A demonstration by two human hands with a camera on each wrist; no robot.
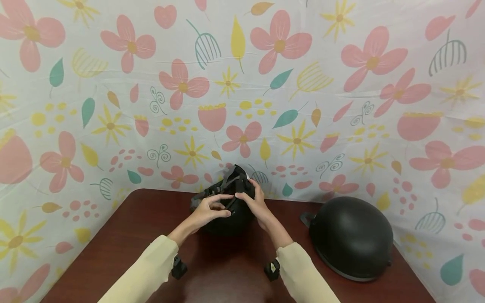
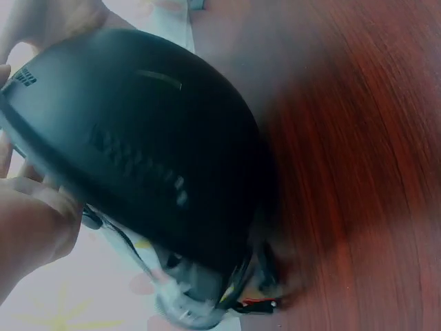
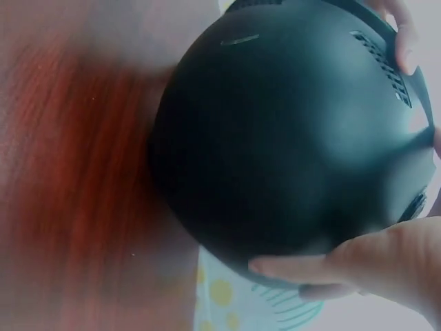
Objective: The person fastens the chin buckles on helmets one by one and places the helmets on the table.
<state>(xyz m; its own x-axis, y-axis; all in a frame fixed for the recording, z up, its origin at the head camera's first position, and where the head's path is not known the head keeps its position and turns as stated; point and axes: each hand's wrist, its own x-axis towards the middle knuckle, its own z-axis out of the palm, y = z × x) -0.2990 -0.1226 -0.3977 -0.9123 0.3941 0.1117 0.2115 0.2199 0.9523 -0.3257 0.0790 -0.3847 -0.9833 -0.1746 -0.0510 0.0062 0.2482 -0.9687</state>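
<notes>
A black helmet (image 1: pixel 227 221) with straps and buckles sits tilted near the table's back edge. Its smooth shell (image 2: pixel 145 131) has small vent slots in both wrist views. With thumb and fingers apart across the rim, my left hand (image 1: pixel 207 212) grips the helmet. On the other side my right hand (image 1: pixel 258 203) holds it, the thumb lying along the shell in the right wrist view. Some fingers of both hands are hidden behind the rim. Loose straps and a buckle (image 2: pixel 258 303) show blurred at the helmet's lower edge.
To the right stands a larger black dome-shaped shell (image 1: pixel 352 237) with a grey tab, rim down on the dark red wooden table (image 1: pixel 144 235). A floral-print cloth (image 1: pixel 242 84) hangs close behind the table.
</notes>
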